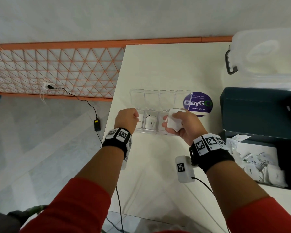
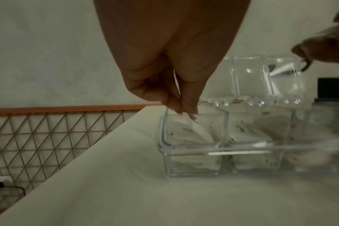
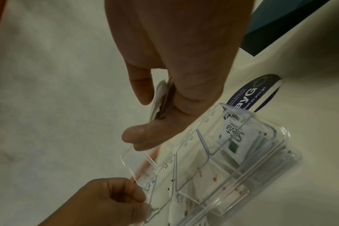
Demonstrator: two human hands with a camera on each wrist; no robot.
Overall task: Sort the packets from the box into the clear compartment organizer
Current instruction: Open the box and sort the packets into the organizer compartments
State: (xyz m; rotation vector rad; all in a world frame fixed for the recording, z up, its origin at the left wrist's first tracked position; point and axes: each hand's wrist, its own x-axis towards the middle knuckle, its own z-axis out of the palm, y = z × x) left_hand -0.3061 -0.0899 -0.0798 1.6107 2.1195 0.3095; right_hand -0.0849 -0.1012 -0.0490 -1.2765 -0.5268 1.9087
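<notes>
Holding a small stack of white packets (image 1: 173, 121) between thumb and curled fingers, the right hand (image 1: 183, 126) hovers over the right end of the clear compartment organizer (image 1: 155, 100). The stack's flat faces stand roughly upright, edge-on in the right wrist view. The organizer lies on the white table (image 1: 158, 165) with its long axis running left to right, four compartments in a row, lids hinged open toward the far side. The left hand (image 1: 127, 119) is at the leftmost compartment, fingertips (image 2: 184, 110) pinched together over a white packet there; whether they grip the packet or the compartment's wall I cannot tell. A Stevia packet (image 3: 234, 136) stands in the rightmost compartment. The dark box (image 1: 265, 158) sits to the right, more packets inside, beside a purple sticker (image 1: 198, 104).
</notes>
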